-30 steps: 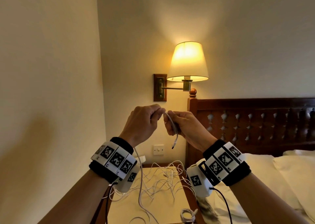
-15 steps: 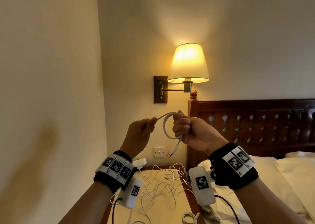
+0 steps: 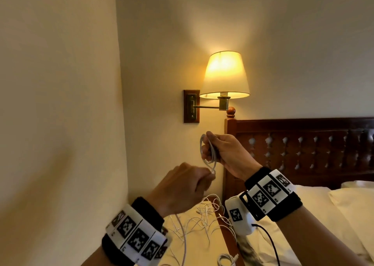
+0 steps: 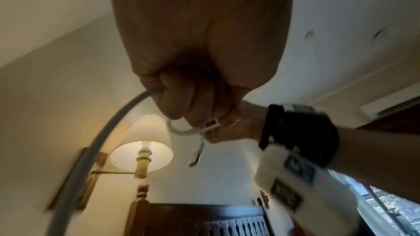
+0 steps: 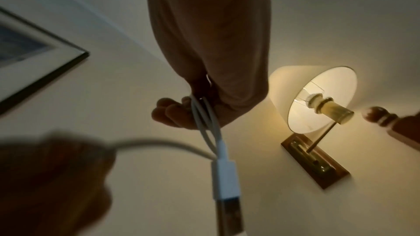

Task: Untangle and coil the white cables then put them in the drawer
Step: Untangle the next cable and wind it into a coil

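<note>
Two hands share one white cable (image 3: 208, 154): the right hand (image 3: 226, 152) grips its upright coil, while the left hand (image 3: 182, 186), just below, pinches the loose run trailing down to the nightstand (image 3: 202, 251).

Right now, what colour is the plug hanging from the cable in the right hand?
White, with a metal tip: the plug shows best in the right wrist view.

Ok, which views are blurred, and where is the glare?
Head view: left hand slightly motion-smeared; lit wall lamp is the main light. Left wrist view: white cable streaked. Right wrist view: left hand dark and blurred; USB plug sharp.
</note>
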